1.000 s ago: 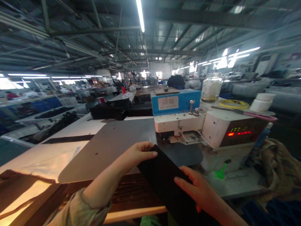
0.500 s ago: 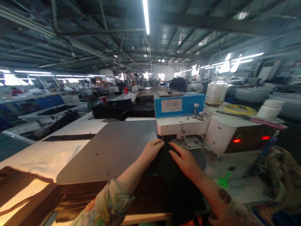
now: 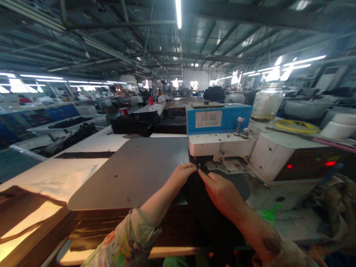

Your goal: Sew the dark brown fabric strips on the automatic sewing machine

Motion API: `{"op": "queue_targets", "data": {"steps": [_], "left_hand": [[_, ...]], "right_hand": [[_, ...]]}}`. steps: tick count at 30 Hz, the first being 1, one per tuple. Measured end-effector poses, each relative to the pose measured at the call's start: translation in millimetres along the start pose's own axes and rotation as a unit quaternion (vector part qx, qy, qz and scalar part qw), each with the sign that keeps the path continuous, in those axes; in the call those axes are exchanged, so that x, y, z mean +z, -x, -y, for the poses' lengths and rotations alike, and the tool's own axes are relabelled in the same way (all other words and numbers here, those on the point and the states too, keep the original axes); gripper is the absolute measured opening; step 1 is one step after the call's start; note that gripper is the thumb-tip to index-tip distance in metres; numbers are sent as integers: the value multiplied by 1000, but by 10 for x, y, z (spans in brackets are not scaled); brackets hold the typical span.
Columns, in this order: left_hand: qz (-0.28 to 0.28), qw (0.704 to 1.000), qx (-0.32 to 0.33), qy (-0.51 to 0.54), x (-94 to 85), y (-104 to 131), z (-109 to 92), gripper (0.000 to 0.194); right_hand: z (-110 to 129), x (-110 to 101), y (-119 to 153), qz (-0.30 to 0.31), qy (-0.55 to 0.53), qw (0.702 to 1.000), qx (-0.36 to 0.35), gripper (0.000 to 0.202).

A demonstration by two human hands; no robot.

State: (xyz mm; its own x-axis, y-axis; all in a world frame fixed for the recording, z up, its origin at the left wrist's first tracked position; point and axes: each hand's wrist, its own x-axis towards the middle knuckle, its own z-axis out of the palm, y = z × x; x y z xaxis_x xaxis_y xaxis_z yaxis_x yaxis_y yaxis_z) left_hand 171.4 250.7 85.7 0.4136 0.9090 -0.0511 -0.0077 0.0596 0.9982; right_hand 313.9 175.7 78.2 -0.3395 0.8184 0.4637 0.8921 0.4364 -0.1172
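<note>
At right edge of metal plate (image 3: 111,189), just in front of sewing machine (image 3: 205,145): black cloth (image 3: 207,209), top end nearest the machine, lower part falling past the plate's near edge. In left hand (image 3: 179,177): fingers and thumb pinched shut on the top end. In right hand (image 3: 224,191): fingers closed on the opposite side, tips almost meeting the left's; undersides hidden. By the drape, probably light, soft, fairly limp; easily skewed, hardly fragile. Slipperiness: cannot tell. Best gripped close to the top end, one side per hand, fingertips clear of the machine. Toward far edge of table (image 3: 46,173): black stack (image 3: 135,124).
</note>
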Motion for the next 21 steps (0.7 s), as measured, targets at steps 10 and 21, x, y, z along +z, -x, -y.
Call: {"op": "queue_targets", "data": {"steps": [10,21], "left_hand": [[12,996,49,-78,9,9,4,17],[-51,990,59,-120,15,-70,68,18]], "right_hand": [[-31,43,11,6,-13,1000,-2,41],[-270,-148,253,-69,-107,978,165,32]]}}
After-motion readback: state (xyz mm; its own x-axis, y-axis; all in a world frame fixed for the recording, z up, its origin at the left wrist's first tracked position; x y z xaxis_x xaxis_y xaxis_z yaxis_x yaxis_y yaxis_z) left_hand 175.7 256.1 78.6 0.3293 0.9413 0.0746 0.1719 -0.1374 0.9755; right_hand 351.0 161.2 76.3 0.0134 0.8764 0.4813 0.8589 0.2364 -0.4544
